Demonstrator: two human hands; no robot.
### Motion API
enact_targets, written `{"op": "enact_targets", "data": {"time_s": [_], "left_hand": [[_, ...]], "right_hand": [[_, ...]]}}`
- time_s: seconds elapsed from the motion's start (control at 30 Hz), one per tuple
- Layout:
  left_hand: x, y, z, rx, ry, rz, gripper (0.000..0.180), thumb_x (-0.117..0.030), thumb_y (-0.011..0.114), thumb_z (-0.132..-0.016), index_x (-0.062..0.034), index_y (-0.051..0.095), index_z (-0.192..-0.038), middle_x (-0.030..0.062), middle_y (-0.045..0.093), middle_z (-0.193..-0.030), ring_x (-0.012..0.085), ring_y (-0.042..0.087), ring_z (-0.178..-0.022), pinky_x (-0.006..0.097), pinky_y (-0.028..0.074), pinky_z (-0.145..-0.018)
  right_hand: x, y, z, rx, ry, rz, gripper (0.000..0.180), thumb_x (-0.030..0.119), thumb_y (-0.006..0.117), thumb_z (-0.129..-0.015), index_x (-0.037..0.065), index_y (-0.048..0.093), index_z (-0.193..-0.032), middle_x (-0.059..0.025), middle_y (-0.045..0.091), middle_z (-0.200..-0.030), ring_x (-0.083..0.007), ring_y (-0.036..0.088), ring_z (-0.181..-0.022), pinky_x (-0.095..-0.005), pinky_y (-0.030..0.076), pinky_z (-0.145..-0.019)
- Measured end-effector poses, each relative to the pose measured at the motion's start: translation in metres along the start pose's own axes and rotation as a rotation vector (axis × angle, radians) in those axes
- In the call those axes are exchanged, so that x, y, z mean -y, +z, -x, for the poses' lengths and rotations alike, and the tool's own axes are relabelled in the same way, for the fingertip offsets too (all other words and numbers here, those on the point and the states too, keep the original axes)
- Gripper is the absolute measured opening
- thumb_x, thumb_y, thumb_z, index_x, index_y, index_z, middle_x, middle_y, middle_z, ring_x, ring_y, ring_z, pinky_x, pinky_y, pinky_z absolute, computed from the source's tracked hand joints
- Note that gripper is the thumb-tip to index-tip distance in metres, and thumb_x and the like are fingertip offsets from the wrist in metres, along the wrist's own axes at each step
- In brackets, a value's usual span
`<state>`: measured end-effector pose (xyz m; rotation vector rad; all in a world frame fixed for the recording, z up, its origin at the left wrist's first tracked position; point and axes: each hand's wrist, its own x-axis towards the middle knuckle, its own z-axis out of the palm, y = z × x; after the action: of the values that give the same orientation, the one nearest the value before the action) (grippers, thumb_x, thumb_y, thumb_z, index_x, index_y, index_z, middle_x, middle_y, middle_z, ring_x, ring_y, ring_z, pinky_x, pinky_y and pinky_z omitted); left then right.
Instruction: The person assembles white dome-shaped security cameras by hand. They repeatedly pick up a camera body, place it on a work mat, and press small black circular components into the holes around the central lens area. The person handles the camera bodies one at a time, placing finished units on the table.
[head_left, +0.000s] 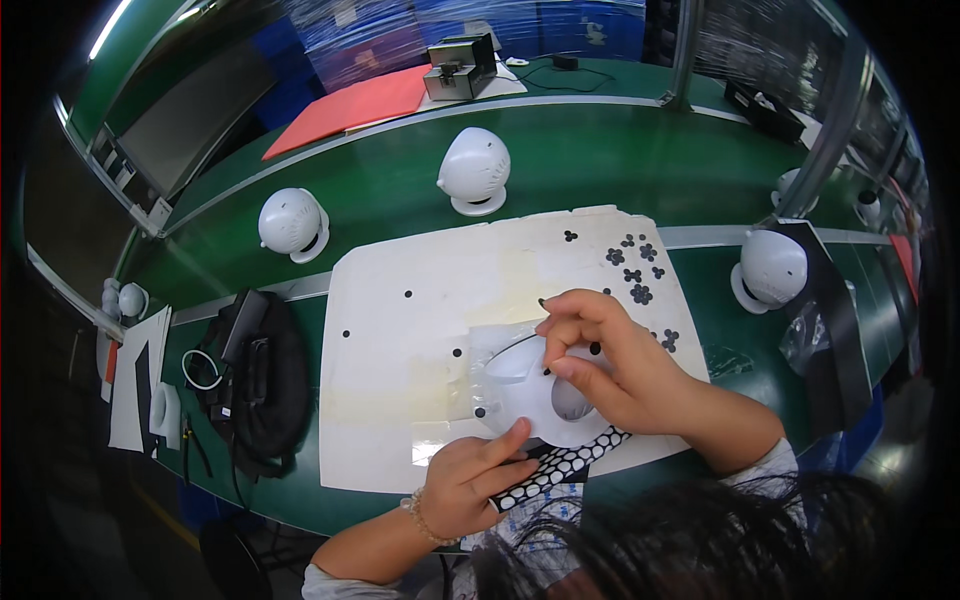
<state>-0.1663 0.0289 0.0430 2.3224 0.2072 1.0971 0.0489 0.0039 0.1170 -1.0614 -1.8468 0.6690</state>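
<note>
A smooth white shell (pixel 518 398) with a grey rounded part (pixel 571 401) lies on the cardboard sheet, over a clear plastic bag (pixel 480 375). My left hand (pixel 470 485) reaches the shell's near edge with one outstretched digit. Its other fingers close on a black strip with rows of white round spots (pixel 560 468), which runs along the shell's near side. Above the shell, my right hand (pixel 610 365) is curled. A small black round pad (pixel 542 303) sits at one of its fingertips. Another dark dot shows by the thumb tip; I cannot tell whether it is on the shell.
Small black pads, some in clusters (pixel 641 293), dot the cardboard sheet (pixel 380 390). Rounded white devices stand beyond it (pixel 474 170), at left (pixel 290 222) and right (pixel 770 268). A black bag (pixel 270 390) and pliers (pixel 194 445) lie left. A metal post (pixel 835 120) rises at right.
</note>
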Motion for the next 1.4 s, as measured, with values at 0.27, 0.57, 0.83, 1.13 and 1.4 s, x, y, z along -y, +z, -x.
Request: {"op": "enact_targets", "data": {"time_s": [0.27, 0.57, 0.83, 1.13, 1.4], "left_hand": [[0.0, 0.004, 0.003, -0.01, -0.019, -0.003, 0.034, 0.0, 0.062, -0.052, -0.0041, 0.063, -0.086, 0.0148, 0.05, -0.122, 0.0214, 0.057, -0.06, 0.029, 0.044, -0.053], [-0.001, 0.002, 0.0, 0.019, 0.005, -0.068, 0.034, -0.001, 0.061, -0.053, -0.005, 0.063, -0.087, 0.0134, 0.048, -0.124, 0.0212, 0.054, -0.057, 0.03, 0.043, -0.053], [0.004, 0.005, 0.0, 0.078, 0.073, -0.143, 0.034, 0.001, 0.067, -0.055, -0.0033, 0.059, -0.088, 0.0198, 0.042, -0.128, 0.0229, 0.062, -0.067, 0.031, 0.046, -0.053], [0.002, 0.009, 0.0, 0.056, 0.051, -0.148, 0.034, 0.003, 0.065, -0.054, -0.0025, 0.06, -0.087, 0.0194, 0.043, -0.127, 0.0226, 0.061, -0.067, 0.031, 0.046, -0.054], [0.003, 0.013, 0.0, -0.002, 0.041, -0.122, 0.033, 0.002, 0.064, -0.053, -0.0027, 0.06, -0.086, 0.017, 0.045, -0.126, 0.0215, 0.059, -0.063, 0.03, 0.044, -0.054]], "right_hand": [[-0.003, 0.007, 0.005, -0.116, 0.046, -0.039, 0.039, -0.002, 0.053, -0.077, 0.002, 0.039, -0.114, -0.0069, 0.056, -0.085, -0.0239, 0.054, -0.086, -0.0383, 0.034, -0.09], [0.015, 0.002, 0.027, -0.132, -0.176, 0.582, 0.019, 0.005, 0.06, -0.074, 0.009, 0.055, -0.092, -0.0146, 0.047, -0.119, -0.0344, 0.038, -0.118, -0.047, 0.026, -0.097], [0.005, 0.009, 0.047, 0.011, 0.051, 0.245, 0.004, 0.011, 0.059, -0.078, 0.01, 0.056, -0.081, -0.0206, 0.024, -0.138, -0.0417, 0.01, -0.13, -0.0482, 0.014, -0.1], [0.002, 0.012, 0.048, -0.008, 0.041, 0.279, 0.004, 0.015, 0.058, -0.08, 0.012, 0.057, -0.08, -0.0208, 0.023, -0.138, -0.0421, 0.011, -0.13, -0.0483, 0.014, -0.1], [-0.008, 0.008, 0.069, -0.019, -0.133, 0.612, 0.022, 0.031, 0.056, -0.081, 0.018, 0.062, -0.097, -0.0169, 0.031, -0.136, -0.0385, 0.02, -0.127, -0.0487, 0.016, -0.097]]}}
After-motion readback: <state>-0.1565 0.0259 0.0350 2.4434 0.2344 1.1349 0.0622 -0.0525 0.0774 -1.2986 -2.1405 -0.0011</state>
